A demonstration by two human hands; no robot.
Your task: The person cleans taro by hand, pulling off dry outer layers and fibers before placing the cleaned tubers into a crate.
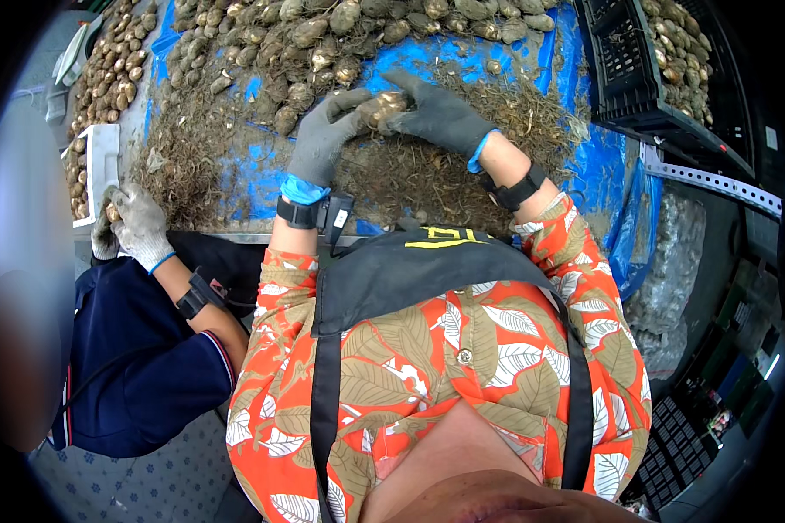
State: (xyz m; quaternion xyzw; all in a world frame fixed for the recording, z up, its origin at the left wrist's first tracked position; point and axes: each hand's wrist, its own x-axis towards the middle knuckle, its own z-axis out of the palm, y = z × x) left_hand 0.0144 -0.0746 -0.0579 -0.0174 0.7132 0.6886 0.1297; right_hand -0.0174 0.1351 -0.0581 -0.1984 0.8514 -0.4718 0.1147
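Observation:
My left hand (322, 136) and my right hand (439, 112), both in dark grey work gloves over blue inner gloves, meet above the littered tabletop. Between their fingertips they hold a brown, hairy taro corm (388, 107) with pale scraped patches. My right thumb stands off from the corm, while the fingers rest on its side. Loose root fibres (425, 176) and soil lie under both hands on a blue plastic sheet (261, 196). Just beyond my left hand sits a heap of rooty taro corms (301, 39).
A black plastic crate (628, 72) of corms stands at the right by a perforated metal rail (713, 180). At left, a co-worker's gloved hand (140, 219) holds a small corm (112, 212) near a white tray (104, 157). Cleaned corms (114, 72) lie behind.

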